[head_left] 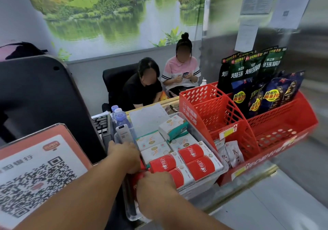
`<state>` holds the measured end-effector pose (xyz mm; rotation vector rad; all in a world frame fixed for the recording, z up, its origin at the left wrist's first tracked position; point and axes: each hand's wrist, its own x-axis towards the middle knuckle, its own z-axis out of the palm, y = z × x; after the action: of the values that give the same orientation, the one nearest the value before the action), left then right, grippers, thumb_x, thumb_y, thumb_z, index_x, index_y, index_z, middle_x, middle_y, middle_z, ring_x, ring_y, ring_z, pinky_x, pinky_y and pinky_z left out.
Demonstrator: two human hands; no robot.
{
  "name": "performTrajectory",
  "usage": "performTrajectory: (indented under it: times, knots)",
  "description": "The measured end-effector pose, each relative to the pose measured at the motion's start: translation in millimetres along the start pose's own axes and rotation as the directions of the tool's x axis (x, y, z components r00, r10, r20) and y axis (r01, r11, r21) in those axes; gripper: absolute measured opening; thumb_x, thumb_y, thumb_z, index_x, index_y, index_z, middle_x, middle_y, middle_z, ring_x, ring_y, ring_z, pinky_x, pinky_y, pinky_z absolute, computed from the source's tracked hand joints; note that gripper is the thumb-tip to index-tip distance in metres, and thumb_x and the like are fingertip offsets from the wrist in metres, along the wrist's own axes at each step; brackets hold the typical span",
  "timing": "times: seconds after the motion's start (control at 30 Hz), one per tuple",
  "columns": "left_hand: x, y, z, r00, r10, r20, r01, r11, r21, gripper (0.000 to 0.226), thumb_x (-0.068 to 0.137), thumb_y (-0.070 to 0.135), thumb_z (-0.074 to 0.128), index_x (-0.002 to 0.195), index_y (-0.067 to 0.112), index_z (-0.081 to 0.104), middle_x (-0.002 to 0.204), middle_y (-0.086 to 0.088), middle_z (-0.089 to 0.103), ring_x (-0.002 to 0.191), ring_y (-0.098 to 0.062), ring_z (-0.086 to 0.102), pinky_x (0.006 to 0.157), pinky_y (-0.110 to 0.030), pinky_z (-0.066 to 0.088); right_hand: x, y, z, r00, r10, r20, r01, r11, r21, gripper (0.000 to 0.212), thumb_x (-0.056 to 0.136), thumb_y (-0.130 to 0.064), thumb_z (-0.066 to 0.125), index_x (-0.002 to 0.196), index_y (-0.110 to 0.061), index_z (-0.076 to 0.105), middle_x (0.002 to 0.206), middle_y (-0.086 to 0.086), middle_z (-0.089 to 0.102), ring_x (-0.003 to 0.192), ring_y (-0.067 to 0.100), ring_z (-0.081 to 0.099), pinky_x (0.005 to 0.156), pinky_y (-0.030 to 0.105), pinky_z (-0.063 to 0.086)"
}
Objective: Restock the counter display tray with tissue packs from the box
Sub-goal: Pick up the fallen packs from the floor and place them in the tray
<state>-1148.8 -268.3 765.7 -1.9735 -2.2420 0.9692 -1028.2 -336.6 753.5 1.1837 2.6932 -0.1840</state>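
A clear plastic display tray (224, 166) on the counter holds several red-and-white tissue packs (201, 166) at the front and white-and-green packs (173, 127) behind them. My left hand (126, 156) reaches into the tray's left side, its fingers curled down around a red pack (162, 162) that lies tilted. My right hand (156, 188) is at the tray's near left corner, fingers closed on a red pack (137, 177) that is mostly hidden beneath both hands. The supply box is out of view.
A red perforated rack (221, 116) with dark snack bags (252, 75) stands to the right. A QR-code stand (35, 173) and a black monitor (44, 95) are on the left. Water bottles (119, 117) and a keyboard sit behind the tray. Two people sit beyond the counter.
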Motion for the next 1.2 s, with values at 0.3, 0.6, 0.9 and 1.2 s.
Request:
performTrajectory:
  times: [0.3,0.6,0.9,1.2]
  knots:
    - [-4,2,-7,0.993,-0.004,0.114,-0.006,0.996,0.091,0.053,0.083,0.025,0.056,0.134,0.021,0.043,0.14,-0.004,0.047,0.133,-0.033,0.035,0.106,-0.054,0.019,-9,-2,1,1.0,-0.015,0.007,0.015,1.0,-0.017,0.025,0.097,-0.02,0.053,0.118,-0.013,0.065,0.12,0.01,0.064,0.106,0.033,0.063,0.078,0.041,0.039]
    - [3,5,-5,0.988,0.149,0.046,-0.148,0.989,-0.015,0.038,0.082,0.02,0.062,0.12,0.016,0.057,0.119,-0.003,0.064,0.11,-0.026,0.058,0.097,-0.045,0.045,-24,2,3,0.996,-0.045,-0.073,0.048,0.998,0.039,0.018,0.094,-0.019,0.056,0.106,-0.014,0.068,0.109,0.011,0.068,0.099,0.033,0.062,0.078,0.042,0.037]
    - [-13,6,-32,0.97,0.028,-0.241,-0.053,0.994,-0.098,0.01,0.086,0.017,0.05,0.096,0.017,0.053,0.094,-0.002,0.061,0.084,-0.024,0.06,0.071,-0.034,0.048,-41,12,5,0.926,0.007,-0.379,0.097,0.962,0.254,0.016,0.094,-0.024,0.055,0.098,-0.012,0.065,0.098,0.012,0.067,0.084,0.034,0.064,0.074,0.041,0.044]
    - [-61,98,-99,0.764,0.211,-0.61,-0.383,0.908,-0.167,0.017,0.088,0.023,0.047,0.089,0.021,0.064,0.083,-0.002,0.065,0.072,-0.023,0.06,0.055,-0.028,0.043,-83,81,10,0.825,0.307,-0.474,-0.124,0.917,0.378,0.027,0.094,-0.034,0.045,0.085,-0.016,0.063,0.081,0.005,0.062,0.074,0.028,0.06,0.063,0.032,0.035]
